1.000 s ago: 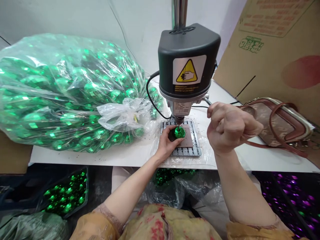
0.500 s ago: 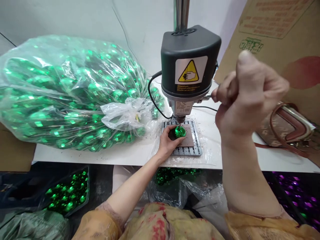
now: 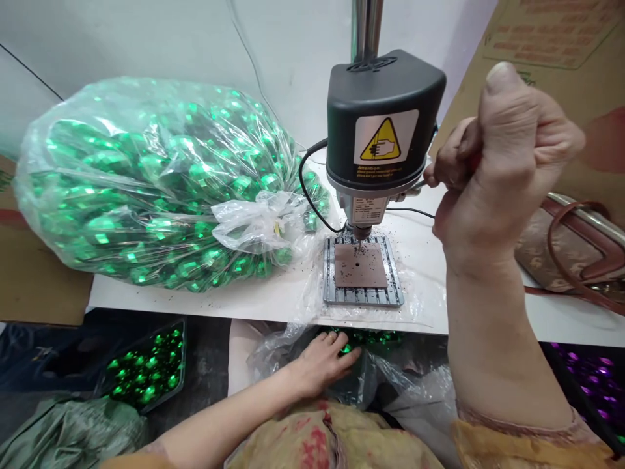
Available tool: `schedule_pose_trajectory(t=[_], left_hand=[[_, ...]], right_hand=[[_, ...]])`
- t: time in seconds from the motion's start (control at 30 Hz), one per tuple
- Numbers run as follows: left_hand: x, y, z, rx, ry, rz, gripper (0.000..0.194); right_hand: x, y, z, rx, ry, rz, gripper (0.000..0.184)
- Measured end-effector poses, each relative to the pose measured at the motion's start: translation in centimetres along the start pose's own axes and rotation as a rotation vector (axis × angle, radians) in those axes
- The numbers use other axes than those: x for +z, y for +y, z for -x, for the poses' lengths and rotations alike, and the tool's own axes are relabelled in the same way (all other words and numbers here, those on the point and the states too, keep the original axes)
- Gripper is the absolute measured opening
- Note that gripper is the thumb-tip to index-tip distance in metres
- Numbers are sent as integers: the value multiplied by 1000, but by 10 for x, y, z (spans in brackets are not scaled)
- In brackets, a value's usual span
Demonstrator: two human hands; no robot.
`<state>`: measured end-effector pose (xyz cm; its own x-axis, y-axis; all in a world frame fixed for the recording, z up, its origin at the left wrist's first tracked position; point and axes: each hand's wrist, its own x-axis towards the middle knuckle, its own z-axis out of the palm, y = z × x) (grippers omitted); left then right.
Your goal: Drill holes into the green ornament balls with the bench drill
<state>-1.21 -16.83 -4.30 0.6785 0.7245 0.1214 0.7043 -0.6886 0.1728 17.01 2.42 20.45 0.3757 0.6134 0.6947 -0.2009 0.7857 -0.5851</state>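
My right hand (image 3: 508, 163) is raised beside the drill press (image 3: 385, 124), its fingers wrapped around the feed lever (image 3: 415, 190); most of the lever's grip is hidden inside the fist. Below the table edge, my left hand (image 3: 325, 365) is over my lap at a clear plastic bag (image 3: 385, 371). A shiny green faceted bauble (image 3: 346, 348) shows between its thumb and fingers, partly covered by them. Under the drill bit (image 3: 360, 246), the brown pad (image 3: 368, 273) has a small dark hole and scattered shavings. It lies on the slotted metal base (image 3: 332, 294).
A large tied plastic bag of green baubles (image 3: 161, 189) fills the table's left side. A handbag (image 3: 551, 254) and a cardboard box (image 3: 541, 39) stand at the right. Below the table are a tray of green baubles (image 3: 146, 368) and purple ones (image 3: 588, 381).
My left hand has left the drill base with the green bauble and come down to the bag in my lap. The right hand stays on the lever. The view has shifted slightly.
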Motion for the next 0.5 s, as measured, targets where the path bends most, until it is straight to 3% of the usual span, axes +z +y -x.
schedule_pose_trajectory(t=[0.07, 0.17, 0.23, 0.27, 0.4, 0.5], left_hand=[[1, -5, 4, -18, 4, 18, 42], [-19, -24, -9, -31, 287, 100, 22], [-40, -48, -31, -189, 465, 115, 26], [-51, -63, -44, -309, 502, 100, 28], [-83, -131, -101, -725, 395, 37, 34], [-90, -174, -135, -811, 385, 188, 46]], right_hand=[[0, 0, 1, -6, 4, 10, 45], [1, 0, 0, -21, 17, 3, 46], [1, 0, 0, -25, 26, -6, 46], [1, 0, 1, -18, 25, -2, 46], [-1, -1, 1, -5, 7, 29, 46], [-2, 0, 1, -5, 4, 39, 47]])
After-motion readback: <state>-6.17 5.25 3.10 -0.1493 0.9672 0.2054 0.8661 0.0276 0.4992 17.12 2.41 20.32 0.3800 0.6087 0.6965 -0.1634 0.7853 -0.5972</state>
